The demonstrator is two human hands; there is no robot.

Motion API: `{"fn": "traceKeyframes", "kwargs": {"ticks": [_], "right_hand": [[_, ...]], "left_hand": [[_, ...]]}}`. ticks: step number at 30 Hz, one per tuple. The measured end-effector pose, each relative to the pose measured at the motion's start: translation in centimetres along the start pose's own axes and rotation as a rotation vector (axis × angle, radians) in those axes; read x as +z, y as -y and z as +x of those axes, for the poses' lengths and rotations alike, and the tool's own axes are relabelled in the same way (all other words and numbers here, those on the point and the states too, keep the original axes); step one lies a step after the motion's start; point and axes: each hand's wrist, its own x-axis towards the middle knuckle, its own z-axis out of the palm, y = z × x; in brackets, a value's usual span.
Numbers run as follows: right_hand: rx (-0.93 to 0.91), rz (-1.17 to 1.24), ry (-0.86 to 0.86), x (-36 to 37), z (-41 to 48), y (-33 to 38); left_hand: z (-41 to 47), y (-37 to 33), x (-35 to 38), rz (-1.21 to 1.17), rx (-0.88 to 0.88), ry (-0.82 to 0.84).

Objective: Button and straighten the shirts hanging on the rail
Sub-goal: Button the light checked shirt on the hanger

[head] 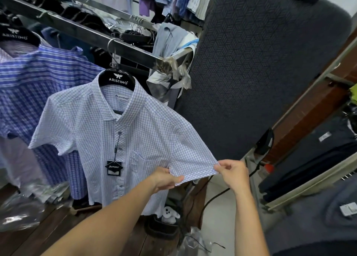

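Pinches the hem of the short sleeve (193, 159) in both hands: with the left hand (166, 180) at the underarm end, thumb on top of the cloth, and with the right hand (232, 173) at the outer corner, thumb and forefinger closed on the edge, at 3 o'clock from the left. Holds the checked cloth drawn flat between the two. Up at 10 o'clock from the hands, hanging front-on, the white blue-checked shirt (100, 139) itself, placket lying closed along its visible length, chest pocket (147, 167) just at 11 o'clock of the left hand, black swing tag (114, 167) dangling on a cord at 9 o'clock. At 12 o'clock of the shirt, a black hanger (116, 80) lettered ARISTINO, hooked over the slanting metal rail (77, 31). At 9 o'clock, just behind, a blue striped shirt (38, 78) on the same rail. At 2 o'clock of the hands, near the rail's end, a dark patterned mannequin torso (260, 62).
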Motion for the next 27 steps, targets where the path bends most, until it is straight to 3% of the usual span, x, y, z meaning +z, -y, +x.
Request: {"fn": "traceKeyframes", "kwargs": {"ticks": [6,9,11,14,16,18,21,25,27], "right_hand": [[0.08,-0.198,0.069,1.2,0.0,-0.2],[0.032,-0.277,0.21,0.7,0.0,1.8],[-0.111,-0.145,0.332,0.6,0.1,4.2],[-0.274,0.069,0.355,1.3,0.3,8.3],[-0.342,0.048,0.289,2.1,0.8,9.8],[-0.376,0.011,0.224,2.5,1.4,9.7],[-0.371,0.012,0.199,2.8,1.9,8.9],[-0.315,0.023,0.184,2.8,1.7,8.2],[-0.331,0.033,0.177,3.0,1.6,7.8]], "left_hand": [[-0.2,-0.1,0.7,0.31,0.012,-0.105],[-0.3,-0.3,0.6,0.393,0.021,-0.078],[-0.6,-0.6,0.6,0.453,0.025,-0.075],[-1.1,-0.9,0.4,0.551,0.016,-0.064],[-1.9,-1.8,0.5,0.766,-0.005,-0.05],[-3.3,-4.1,0.9,1.151,-0.013,-0.061],[-6.5,-10.2,2.7,1.515,0.256,-0.176],[-9.3,-17.7,4.1,1.552,0.869,-0.37],[-9.3,-19.5,3.8,1.678,0.902,-0.393]]}}
